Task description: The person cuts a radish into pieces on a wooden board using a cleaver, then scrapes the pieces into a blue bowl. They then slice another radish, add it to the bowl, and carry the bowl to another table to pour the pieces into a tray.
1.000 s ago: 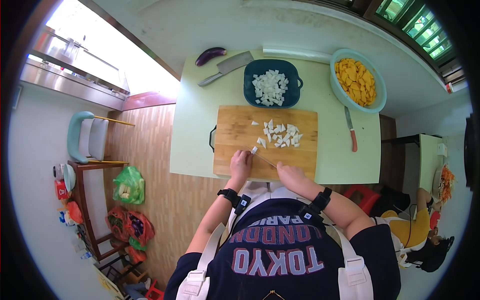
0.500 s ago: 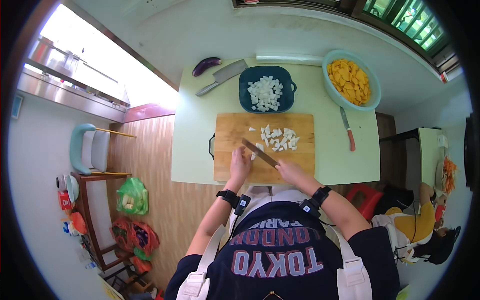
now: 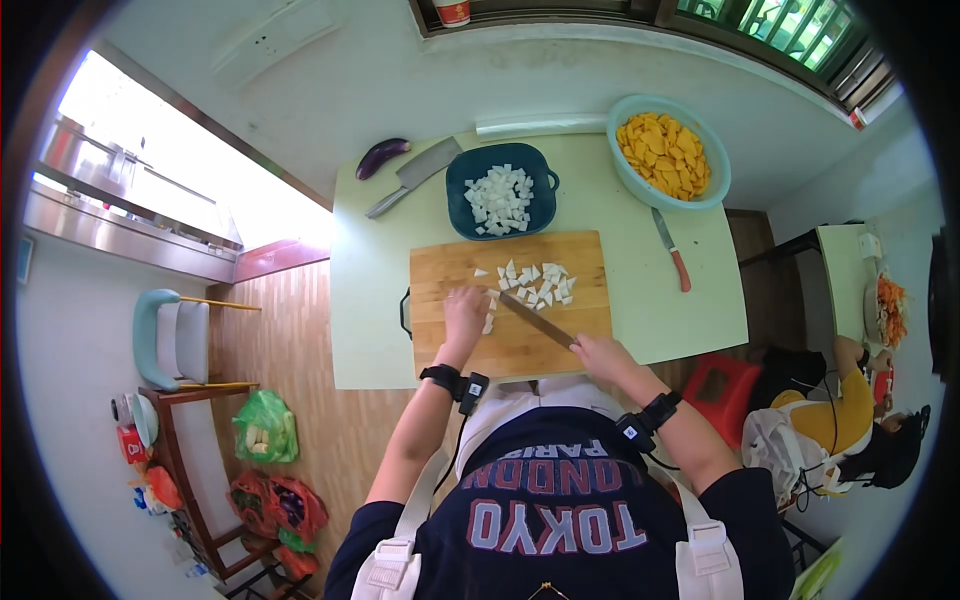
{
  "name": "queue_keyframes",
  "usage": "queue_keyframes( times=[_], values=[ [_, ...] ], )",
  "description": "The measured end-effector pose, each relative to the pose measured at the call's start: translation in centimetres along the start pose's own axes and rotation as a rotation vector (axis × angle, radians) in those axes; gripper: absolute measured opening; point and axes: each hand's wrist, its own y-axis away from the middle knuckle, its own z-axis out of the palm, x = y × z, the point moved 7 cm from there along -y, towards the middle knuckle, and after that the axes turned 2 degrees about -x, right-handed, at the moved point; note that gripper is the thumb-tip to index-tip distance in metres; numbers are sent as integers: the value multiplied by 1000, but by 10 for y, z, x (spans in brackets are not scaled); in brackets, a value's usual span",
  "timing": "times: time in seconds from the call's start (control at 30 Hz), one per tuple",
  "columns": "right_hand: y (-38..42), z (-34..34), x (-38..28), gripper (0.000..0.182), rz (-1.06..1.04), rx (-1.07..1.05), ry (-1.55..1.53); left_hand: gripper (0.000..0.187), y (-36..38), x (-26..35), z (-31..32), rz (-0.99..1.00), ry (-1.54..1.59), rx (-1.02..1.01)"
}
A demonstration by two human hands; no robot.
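My right hand [image 3: 603,358] is wrapped round the handle of a kitchen knife [image 3: 538,321]. The blade slants up and left across the wooden cutting board [image 3: 450,345], its tip beside my left hand. Fingers bent and close together, my left hand [image 3: 465,315] rests low over the board's left half; small white bits show at its fingertips, and what it pinches, if anything, is hidden. Chopped white pieces [image 3: 545,285] lie scattered beyond the blade. Behind the board stands a dark blue basin [image 3: 463,215] with white cubes [image 3: 500,200] in it.
An eggplant [image 3: 383,158] and a cleaver [image 3: 425,167] lie at the back left. At the back right is a light blue bowl [image 3: 622,172] of orange slices, with a red-handled knife [image 3: 671,250] below it. A co-worker in a yellow sleeve [image 3: 845,412] sits far right, near a red stool [image 3: 722,398].
The whole view has shifted, moving the table slightly left and down in the picture. My left hand has moved farther up the board, and the knife now points toward its fingertips.
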Motion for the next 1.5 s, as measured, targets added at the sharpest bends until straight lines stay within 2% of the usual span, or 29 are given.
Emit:
queue_keyframes(
  times=[0.07, 0.13, 0.17, 0.23, 0.37, 0.43, 0.53, 0.6, 0.83, 1.1, 1.23, 1.3, 1.5],
  values=[
    [1, 3, -5, 26, -47, -48, -4, 9, 1, -22, -14, -21, 19, 84],
    [-3, 18, -16, 25, -139, -195, 32, 14, 12, -57, -22, -385, 280, 60],
    [-8, 22, -21, 25, -148, -202, 34, 14, 15, -61, -28, -393, 276, 66],
    [-16, 32, -28, 24, -172, -243, 79, 20, 26, -71, -35, -565, 199, -49],
    [-34, 37, -20, 23, -86, -186, 45, 21, 44, -81, -19, -526, 162, -73],
    [-40, 27, -6, 24, -45, -64, -1, 21, 44, -63, -13, -518, 210, -90],
    [-35, 10, -13, 22, -46, -67, 78, 21, 48, -40, -3, -529, 270, -151],
    [-35, 7, -21, 21, -66, -75, 114, 18, 47, -30, -7, -393, 37, -119],
    [-38, 15, -58, 12, -200, -55, 235, 11, 64, -43, -14, -459, 139, -23],
    [-37, 16, -61, 12, -198, -45, 297, 10, 67, -31, -14, -418, 153, -1],
    [-36, 11, -64, 13, -184, -64, 304, 9, 68, -33, -7, -463, 153, 2],
    [-37, 13, -59, 14, -169, -65, 281, 9, 67, -31, -9, -431, 126, 58],
    [-31, 7, -52, 14, -125, -59, 242, 8, 65, -30, -3, -413, 158, 9]
  ],
)
